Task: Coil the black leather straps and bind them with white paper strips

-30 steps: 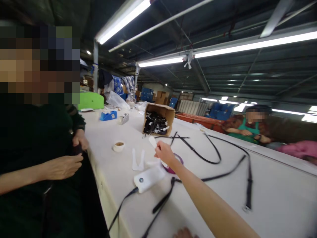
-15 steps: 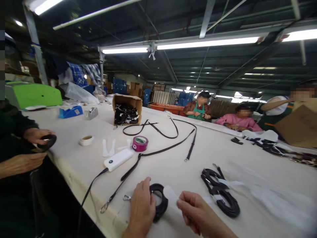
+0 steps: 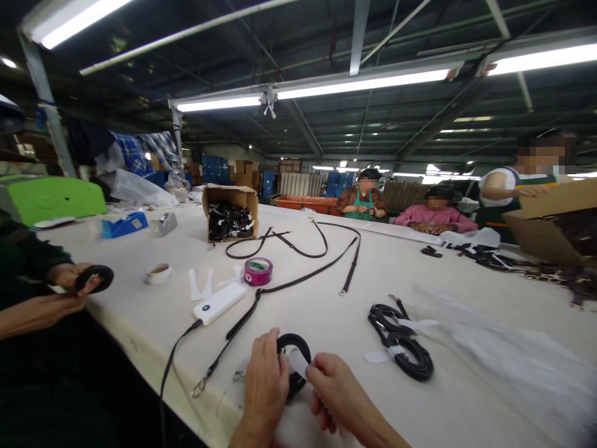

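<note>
Tape: your purple roll [image 3: 258, 271] stands beside the white power bank [image 3: 220, 303].
Box: cardboard carton [image 3: 230, 213] of black straps, farther back.
Left: green machine [image 3: 50, 198].

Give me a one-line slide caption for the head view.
Left hand holds a coiled black strap while right hand presses a white sticker onto it.

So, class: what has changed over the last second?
The right hand came back from the purple tape roll with a white strip and now meets the left hand on the coiled black strap. The power bank stayed put.
</note>
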Motion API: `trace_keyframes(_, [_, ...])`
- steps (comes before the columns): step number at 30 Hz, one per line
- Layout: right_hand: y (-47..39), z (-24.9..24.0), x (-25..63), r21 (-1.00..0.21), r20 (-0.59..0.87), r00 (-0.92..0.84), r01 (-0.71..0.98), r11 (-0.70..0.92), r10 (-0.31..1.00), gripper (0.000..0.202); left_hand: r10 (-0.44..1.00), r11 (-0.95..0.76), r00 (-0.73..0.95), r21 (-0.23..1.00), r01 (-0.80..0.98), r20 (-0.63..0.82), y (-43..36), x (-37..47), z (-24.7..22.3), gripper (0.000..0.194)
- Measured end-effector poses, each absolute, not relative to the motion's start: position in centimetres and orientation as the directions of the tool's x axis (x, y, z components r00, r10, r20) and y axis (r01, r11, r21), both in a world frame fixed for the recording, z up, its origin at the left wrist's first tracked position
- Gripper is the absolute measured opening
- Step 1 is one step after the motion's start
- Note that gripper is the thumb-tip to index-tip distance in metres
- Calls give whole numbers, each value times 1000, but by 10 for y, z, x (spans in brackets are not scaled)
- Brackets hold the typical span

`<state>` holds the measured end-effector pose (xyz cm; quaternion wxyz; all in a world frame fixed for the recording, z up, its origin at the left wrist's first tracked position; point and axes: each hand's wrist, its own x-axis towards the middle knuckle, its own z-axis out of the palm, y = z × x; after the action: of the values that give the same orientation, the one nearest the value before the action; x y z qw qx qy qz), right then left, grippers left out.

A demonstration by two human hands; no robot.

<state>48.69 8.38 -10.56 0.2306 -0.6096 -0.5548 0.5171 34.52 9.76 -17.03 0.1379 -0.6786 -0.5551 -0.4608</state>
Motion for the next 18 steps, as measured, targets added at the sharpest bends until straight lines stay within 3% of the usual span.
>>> trace_keyframes(8, [86, -100, 468, -841, -329, -81, 479, -253, 941, 22, 654, -397, -1, 344, 851, 757, 97, 344, -173, 35])
trace_keyframes(14, [95, -118, 452, -867, -241, -50, 459, -193, 969, 27, 769, -378, 22, 427, 821, 639, 101, 345, -172, 36])
trace_keyframes(18, [105, -119, 450, -878, -351, -92, 379, -293, 932, 32, 834, -342, 25, 480, 808, 552, 104, 346, -165, 33])
